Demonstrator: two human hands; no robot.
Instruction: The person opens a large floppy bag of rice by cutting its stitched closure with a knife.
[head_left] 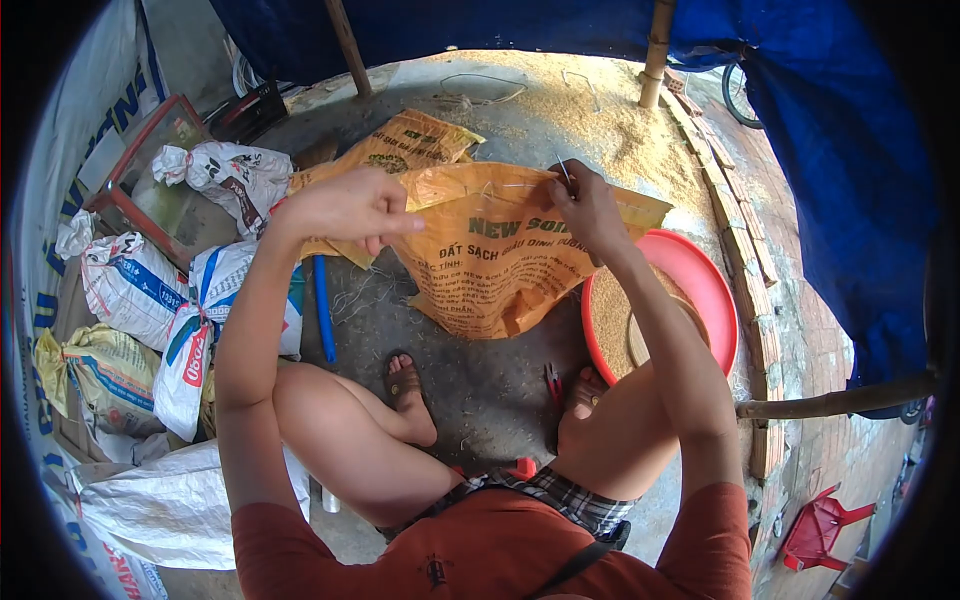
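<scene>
An orange printed sack (480, 260) hangs upright in front of me, with pale thread or wire along its upper edge. My right hand (588, 208) is closed at the sack's upper right edge. A thin metal rod (563, 167), like a needle, sticks up between its fingers. My left hand (345, 208) is curled in front of the sack's upper left part; what its fingers hold, if anything, is hidden. Behind, another orange sack (420, 138) lies on the floor.
A red round basin (728, 310) of grain stands at right, partly behind my right arm. Red-handled pliers (553, 385) lie near my right foot. Filled sacks (130, 280) and a blue tube (323, 310) are at left. A brick row (735, 215) borders the floor; a red stool (815, 530) stands beyond.
</scene>
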